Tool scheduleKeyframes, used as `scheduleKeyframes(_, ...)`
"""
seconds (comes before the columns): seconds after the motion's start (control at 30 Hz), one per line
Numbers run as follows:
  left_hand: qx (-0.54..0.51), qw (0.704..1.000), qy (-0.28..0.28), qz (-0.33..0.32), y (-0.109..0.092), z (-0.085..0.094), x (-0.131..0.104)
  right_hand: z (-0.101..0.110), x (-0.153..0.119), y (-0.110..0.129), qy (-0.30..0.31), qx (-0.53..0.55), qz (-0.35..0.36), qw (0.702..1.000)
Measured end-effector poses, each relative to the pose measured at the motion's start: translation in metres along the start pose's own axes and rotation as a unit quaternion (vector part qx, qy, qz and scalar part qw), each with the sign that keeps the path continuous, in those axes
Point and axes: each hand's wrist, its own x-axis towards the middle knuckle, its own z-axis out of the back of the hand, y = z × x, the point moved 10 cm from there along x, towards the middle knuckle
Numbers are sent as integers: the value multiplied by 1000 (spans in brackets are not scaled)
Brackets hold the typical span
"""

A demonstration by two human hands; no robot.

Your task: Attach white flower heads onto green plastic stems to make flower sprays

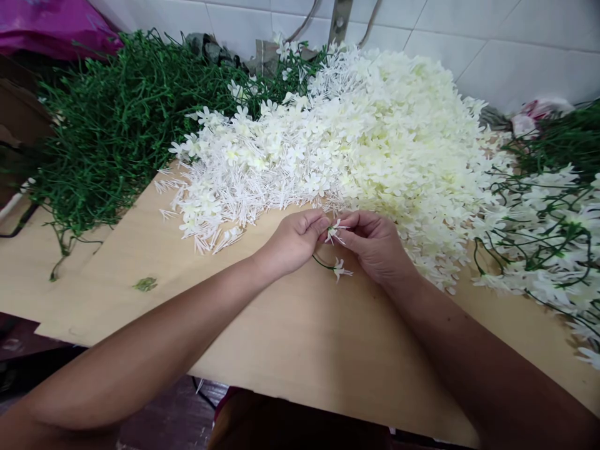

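My left hand [302,234] is closed in a pinch on a thin green artificial flower stem [322,261], just in front of the flower pile. One branch of that stem hangs below my fingers with a white flower [341,270] at its end. Between the two hands sits another white flower [334,232], by the upper end of the stem. My right hand [372,240] pinches this flower with thumb and forefinger. The fingers partly hide where flower and stem meet.
A big heap of loose white and cream flowers [398,131] lies behind my hands, with white stamen pieces [239,194] at its left. Green stems [112,125] are piled at the left. Stems bearing flowers [557,244] lie at the right. A tiled wall [529,69] stands behind the wooden board [281,331].
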Motion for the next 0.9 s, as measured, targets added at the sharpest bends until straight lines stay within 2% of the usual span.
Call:
scheduleKeyframes(0.27, 86, 996, -6, -2, 7, 0, 1, 6, -1, -1, -48, -50, -8, 998)
scheduleKeyframes(0.43, 123, 992, -12, 16, 12, 3, 3, 6, 1, -2, -51, -45, -20, 997)
scheduleKeyframes(0.6, 44, 999, 24, 0, 3, 0, 2, -2, 1, -6, 1, 8, -48, 999)
scheduleKeyframes(0.77, 32, 999, 42, 5, 0, 1, 1, -5, 1, -7, 48, 11, -43, 998)
scheduleKeyframes(0.9, 9, 999, 50, -3, -3, 1, 1, -5, 1, -10, 53, 25, -61, 996)
